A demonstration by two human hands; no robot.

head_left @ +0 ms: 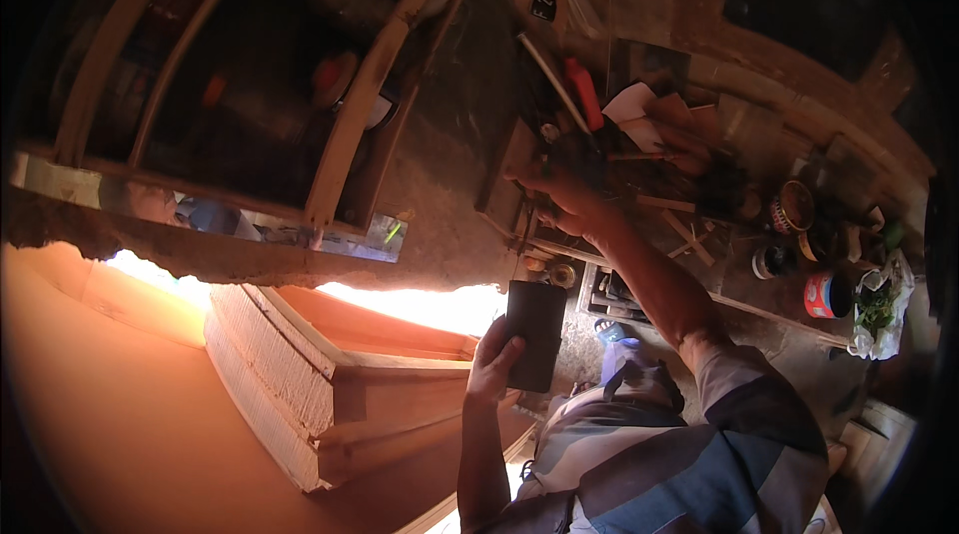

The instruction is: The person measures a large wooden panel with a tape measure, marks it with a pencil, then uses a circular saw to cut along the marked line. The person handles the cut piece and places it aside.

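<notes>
My left hand [495,354] grips a dark flat rectangular object [536,334], held upright near the middle of the view; whether it is a case, board or block I cannot tell. My right hand [564,196] reaches up to the edge of the cluttered wooden bench, index finger stretched out and the others loosely bent apart, beside an upright wooden board [504,159] and some thin dark items. I cannot tell if it touches them. Above it lie a pale rod [554,79] and a red plastic container [584,89].
Tins [827,294], jars, offcuts [689,239] and a bag of greens [877,304] crowd the right-hand bench. Stacked timber pieces [270,384] stand in bright light at lower left. A framed wooden cabinet [350,124] with a dark interior fills the upper left.
</notes>
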